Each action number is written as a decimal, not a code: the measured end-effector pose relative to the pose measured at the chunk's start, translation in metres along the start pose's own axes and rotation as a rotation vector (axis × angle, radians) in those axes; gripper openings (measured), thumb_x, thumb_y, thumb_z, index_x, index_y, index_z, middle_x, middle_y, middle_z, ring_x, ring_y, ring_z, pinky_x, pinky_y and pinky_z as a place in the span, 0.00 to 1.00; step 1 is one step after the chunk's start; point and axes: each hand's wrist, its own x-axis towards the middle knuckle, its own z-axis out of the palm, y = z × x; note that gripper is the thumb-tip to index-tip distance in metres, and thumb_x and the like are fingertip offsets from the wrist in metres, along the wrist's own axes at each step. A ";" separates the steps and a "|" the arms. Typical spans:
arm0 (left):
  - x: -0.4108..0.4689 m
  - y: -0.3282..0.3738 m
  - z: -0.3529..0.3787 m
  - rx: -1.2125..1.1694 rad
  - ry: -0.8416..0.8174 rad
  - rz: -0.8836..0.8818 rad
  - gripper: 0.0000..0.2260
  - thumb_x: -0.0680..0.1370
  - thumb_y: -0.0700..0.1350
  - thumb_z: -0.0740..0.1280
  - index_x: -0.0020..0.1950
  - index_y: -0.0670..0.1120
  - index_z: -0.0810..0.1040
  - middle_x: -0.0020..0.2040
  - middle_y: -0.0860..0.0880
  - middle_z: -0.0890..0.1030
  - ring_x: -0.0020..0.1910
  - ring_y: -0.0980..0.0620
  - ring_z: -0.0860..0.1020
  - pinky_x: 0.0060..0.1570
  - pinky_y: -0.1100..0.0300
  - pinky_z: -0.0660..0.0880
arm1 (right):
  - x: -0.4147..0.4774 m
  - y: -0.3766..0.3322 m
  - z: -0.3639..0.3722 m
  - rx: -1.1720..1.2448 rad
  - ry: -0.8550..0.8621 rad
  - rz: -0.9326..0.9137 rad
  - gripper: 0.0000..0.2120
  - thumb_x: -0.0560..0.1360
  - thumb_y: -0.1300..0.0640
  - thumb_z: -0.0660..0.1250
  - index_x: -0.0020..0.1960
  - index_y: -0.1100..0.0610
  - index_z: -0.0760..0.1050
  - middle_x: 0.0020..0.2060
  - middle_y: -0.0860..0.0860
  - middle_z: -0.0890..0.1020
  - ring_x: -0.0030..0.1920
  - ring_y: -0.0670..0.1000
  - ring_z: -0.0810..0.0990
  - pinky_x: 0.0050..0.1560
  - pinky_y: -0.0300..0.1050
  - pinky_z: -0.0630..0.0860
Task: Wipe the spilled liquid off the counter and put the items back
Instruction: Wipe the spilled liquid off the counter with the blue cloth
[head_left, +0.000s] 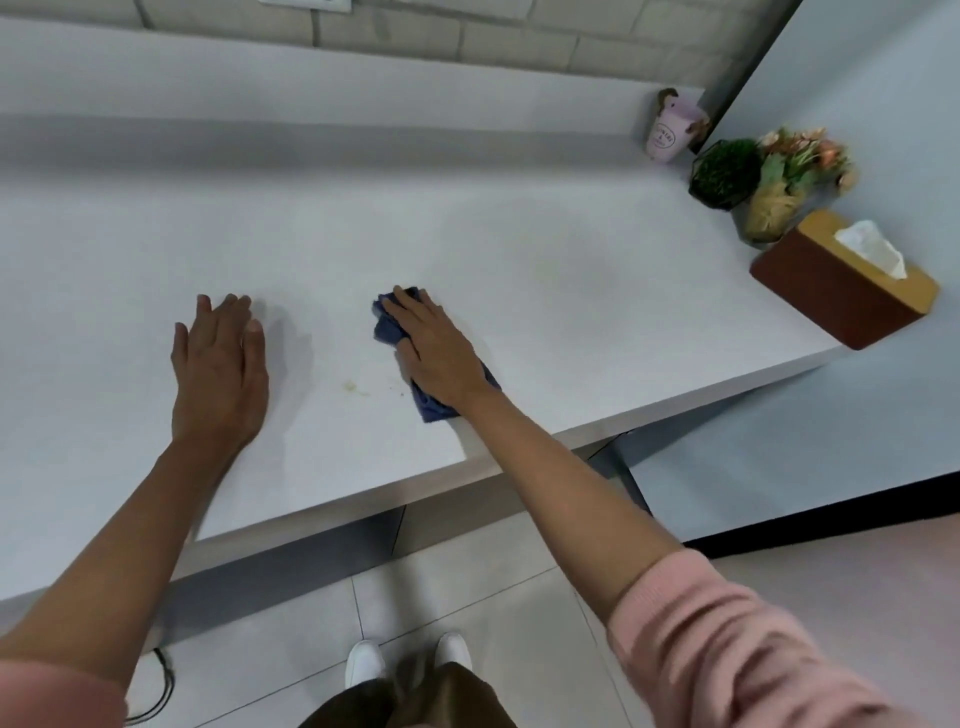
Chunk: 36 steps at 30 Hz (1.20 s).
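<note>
White counter (519, 270), blue cloth (387, 327) mostly hidden under right hand (439, 353)

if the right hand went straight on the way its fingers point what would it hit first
Nothing close: the right hand, pressing flat on the blue cloth, points back and left across bare counter. The first thing in that line looks to be the raised ledge at the back, though depth is unclear.

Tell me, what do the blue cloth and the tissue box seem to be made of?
The blue cloth looks like soft, matte fabric, perhaps microfibre: it bunches into folds under the right hand. The tissue box looks like smooth wood, brown sides and paler top; it could be veneer.
</note>
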 end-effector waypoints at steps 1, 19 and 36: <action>-0.003 0.001 -0.004 -0.025 0.002 -0.005 0.18 0.83 0.44 0.50 0.72 0.41 0.65 0.73 0.41 0.65 0.76 0.44 0.54 0.72 0.54 0.44 | 0.007 0.009 -0.008 0.029 -0.037 -0.046 0.22 0.80 0.65 0.54 0.74 0.61 0.59 0.75 0.57 0.60 0.76 0.58 0.53 0.76 0.50 0.50; -0.036 -0.008 -0.035 -0.058 0.072 -0.068 0.18 0.83 0.47 0.48 0.71 0.44 0.65 0.73 0.44 0.67 0.76 0.47 0.54 0.71 0.59 0.44 | -0.063 -0.019 0.002 0.126 -0.261 -0.372 0.20 0.81 0.55 0.48 0.71 0.51 0.66 0.73 0.50 0.66 0.76 0.48 0.56 0.76 0.48 0.52; -0.071 -0.024 -0.057 0.160 0.130 -0.242 0.16 0.79 0.35 0.56 0.66 0.38 0.70 0.64 0.37 0.74 0.63 0.36 0.70 0.64 0.43 0.64 | -0.062 -0.031 0.010 0.128 -0.288 -0.498 0.21 0.79 0.65 0.54 0.71 0.54 0.67 0.73 0.51 0.67 0.76 0.50 0.56 0.76 0.44 0.52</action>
